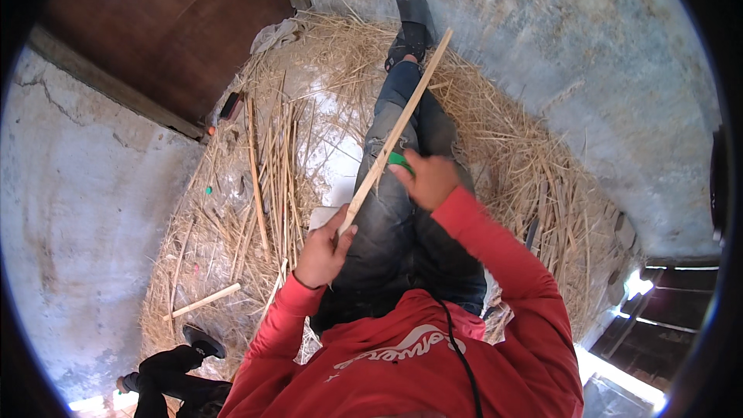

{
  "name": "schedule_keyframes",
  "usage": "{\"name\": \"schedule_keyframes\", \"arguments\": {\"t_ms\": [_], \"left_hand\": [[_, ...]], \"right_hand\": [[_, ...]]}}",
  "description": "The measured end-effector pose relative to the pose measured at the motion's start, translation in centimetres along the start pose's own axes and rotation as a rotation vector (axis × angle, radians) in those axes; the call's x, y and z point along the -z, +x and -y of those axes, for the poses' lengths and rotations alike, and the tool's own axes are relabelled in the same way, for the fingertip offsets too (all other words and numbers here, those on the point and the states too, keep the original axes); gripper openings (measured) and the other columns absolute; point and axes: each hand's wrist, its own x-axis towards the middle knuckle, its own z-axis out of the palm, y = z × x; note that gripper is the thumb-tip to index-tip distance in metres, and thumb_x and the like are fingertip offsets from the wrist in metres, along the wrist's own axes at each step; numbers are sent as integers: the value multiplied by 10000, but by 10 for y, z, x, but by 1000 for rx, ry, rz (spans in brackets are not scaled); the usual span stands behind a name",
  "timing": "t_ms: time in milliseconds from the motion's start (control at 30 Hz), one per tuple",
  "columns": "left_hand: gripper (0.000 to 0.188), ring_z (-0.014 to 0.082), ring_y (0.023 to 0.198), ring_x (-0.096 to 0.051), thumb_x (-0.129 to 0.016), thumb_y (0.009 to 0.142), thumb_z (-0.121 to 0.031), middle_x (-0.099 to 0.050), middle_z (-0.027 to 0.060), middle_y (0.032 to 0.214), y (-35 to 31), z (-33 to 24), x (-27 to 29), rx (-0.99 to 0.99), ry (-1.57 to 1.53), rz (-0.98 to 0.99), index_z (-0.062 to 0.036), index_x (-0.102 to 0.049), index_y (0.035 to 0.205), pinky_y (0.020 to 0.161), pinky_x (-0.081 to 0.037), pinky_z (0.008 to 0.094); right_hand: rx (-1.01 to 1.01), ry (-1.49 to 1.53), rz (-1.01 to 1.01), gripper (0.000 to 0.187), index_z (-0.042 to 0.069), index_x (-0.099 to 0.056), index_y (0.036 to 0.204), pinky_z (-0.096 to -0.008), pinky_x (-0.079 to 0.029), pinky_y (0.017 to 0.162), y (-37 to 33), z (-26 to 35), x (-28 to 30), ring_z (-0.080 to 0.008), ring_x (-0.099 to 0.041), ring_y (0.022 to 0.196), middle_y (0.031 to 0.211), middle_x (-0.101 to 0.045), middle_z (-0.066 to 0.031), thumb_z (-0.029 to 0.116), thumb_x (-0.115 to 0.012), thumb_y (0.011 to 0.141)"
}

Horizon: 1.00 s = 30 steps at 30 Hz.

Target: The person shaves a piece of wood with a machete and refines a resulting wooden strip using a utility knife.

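Observation:
A long, pale strip of split wood or bamboo (pixel 410 108) slants across my outstretched legs, its far end near my foot. My left hand (pixel 319 255) is closed around the strip's near end, thumb on top. Beside the middle of the strip, my right hand (pixel 431 180) grips a green object (pixel 400 161), which looks like a tool handle pressed against the strip. Its working edge is hidden, so its kind cannot be told. Frayed fibres stick out from the strip just below the green object.
Straw and shavings (pixel 503 131) cover the floor around my legs. Several long strips (pixel 282 155) lie to the left, with a short strip (pixel 203 302) nearer. Another person's dark-clad leg (pixel 174 371) shows at lower left. Walls (pixel 588 46) and a brown door (pixel 170 23) enclose the space.

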Motion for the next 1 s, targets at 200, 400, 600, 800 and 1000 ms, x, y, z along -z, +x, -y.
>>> {"name": "schedule_keyframes", "arguments": {"t_ms": [200, 400, 600, 800, 1000], "left_hand": [[438, 52, 519, -441, -550, 1011, -140, -527, -12, 649, -4, -16, -1, 176, -414, 145, -22, -475, 1425, 507, -378, 220], [425, 31, 439, -207, -474, 1051, -182, -264, -78, 585, 0, -20, 13, 462, -937, 361, -57, -427, 1454, 409, -211, 201], [431, 34, 440, -201, -465, 1055, -192, -261, -79, 584, 5, -12, 4, 439, -1060, 382, -73, -420, 1467, 411, -208, 213], [442, 32, 478, -345, -547, 1021, -148, -418, -66, 606, 9, -23, 8, 266, -552, 212, -59, -474, 1448, 447, -274, 219], [430, 15, 520, -348, -548, 1011, -107, -424, -76, 618, -4, 15, -23, -87, -300, 10, -33, -483, 1430, 478, -278, 198]], "right_hand": [[-35, 44, -123, 440, 93, -582, 885, -514, -501, 513, 6, -3, -14, -384, -642, 570, 615, -632, -164, 524, -534, 956], [-185, 991, -171, 432, 81, -521, 845, -360, -364, 427, 0, 20, -52, -188, -429, 401, 543, -467, -60, 486, -524, 995], [-598, 1865, 255, 464, 103, -453, 780, -243, -258, 448, -7, 41, -24, -58, -303, 475, 576, -332, 56, 499, -474, 1022], [-155, 679, -206, 465, 54, -543, 875, -385, -384, 409, -7, 25, -28, -243, -485, 402, 532, -510, -68, 505, -524, 985], [-9, -24, -44, 398, 76, -603, 884, -493, -496, 494, 4, -20, 4, -392, -632, 562, 618, -630, -169, 467, -579, 952]]}}
